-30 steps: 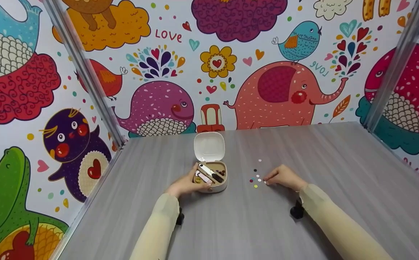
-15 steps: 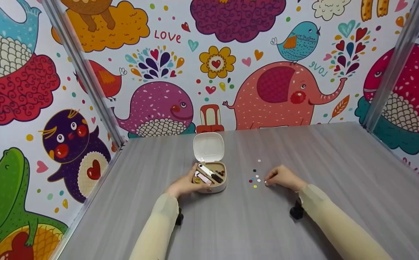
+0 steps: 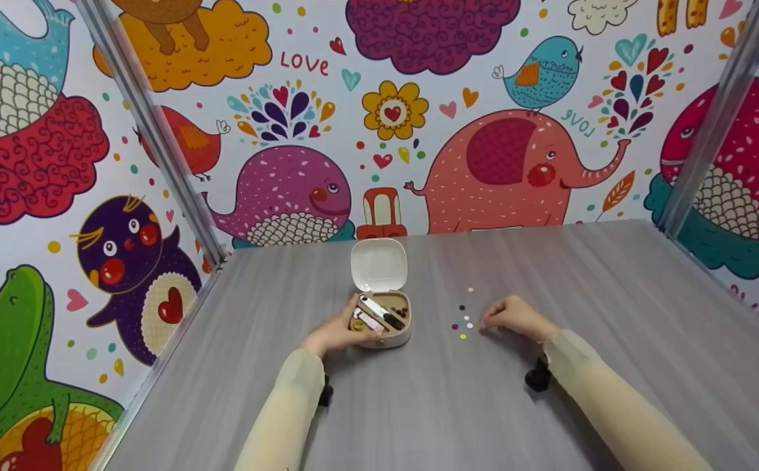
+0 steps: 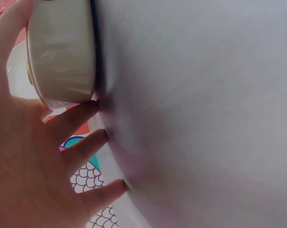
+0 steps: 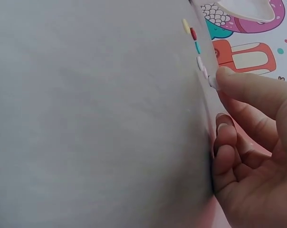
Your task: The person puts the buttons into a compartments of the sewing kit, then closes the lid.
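Note:
My left hand (image 3: 335, 332) grips a small cream storage box (image 3: 398, 340) by its left side, thumb along the front. In the left wrist view, several fingertips reach down to the tabletop beside it. Its white lid (image 3: 379, 265) stands up at the back. Inside the compartments are a white-and-black tool (image 3: 381, 311), a pinkish piece (image 3: 368, 321), a yellow round piece (image 3: 358, 325) and small dark red pieces (image 3: 401, 313). My right hand (image 3: 517, 317) pinches a white button (image 5: 213, 82) between thumb and forefinger, close to the tabletop, other fingers curled in.
Left of my right hand lie several loose buttons: a yellow button (image 3: 463, 336), a dark red button (image 3: 455, 326), a black button (image 3: 462, 307), white ones and a bluish one. A patterned wall (image 3: 497, 176) borders the grey table (image 3: 419, 405) at the back.
My right hand has drawn slightly right, away from the loose buttons, taking the white button with it. My left hand and the box stay in place.

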A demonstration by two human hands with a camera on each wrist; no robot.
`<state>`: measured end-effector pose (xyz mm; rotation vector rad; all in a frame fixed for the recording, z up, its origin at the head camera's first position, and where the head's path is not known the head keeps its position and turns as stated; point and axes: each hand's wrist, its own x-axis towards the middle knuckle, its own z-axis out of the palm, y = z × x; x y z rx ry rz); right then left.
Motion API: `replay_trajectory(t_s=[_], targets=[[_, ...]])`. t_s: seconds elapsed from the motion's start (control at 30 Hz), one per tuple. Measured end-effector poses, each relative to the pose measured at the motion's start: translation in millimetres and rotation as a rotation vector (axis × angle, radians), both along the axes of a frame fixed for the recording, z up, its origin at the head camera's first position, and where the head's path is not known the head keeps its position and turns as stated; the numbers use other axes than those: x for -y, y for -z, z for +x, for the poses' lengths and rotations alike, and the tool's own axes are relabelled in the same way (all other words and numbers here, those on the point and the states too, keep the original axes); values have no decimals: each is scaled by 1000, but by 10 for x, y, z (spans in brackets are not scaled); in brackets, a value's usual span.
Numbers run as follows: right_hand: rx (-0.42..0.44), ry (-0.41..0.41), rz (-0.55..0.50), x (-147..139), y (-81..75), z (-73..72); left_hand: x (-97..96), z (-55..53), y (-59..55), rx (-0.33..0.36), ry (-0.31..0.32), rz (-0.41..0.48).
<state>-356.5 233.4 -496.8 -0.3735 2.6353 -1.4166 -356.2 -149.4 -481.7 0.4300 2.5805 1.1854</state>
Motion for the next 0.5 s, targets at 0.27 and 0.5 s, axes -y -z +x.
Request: replay_trajectory(t_s=[0.27,0.5], targets=[[18,24,-19,-8,-112,-40,5,2,-5,1,-13,-19],[29,15,-54,-13,-255,-73,1,9,-14,16,-14,14]])
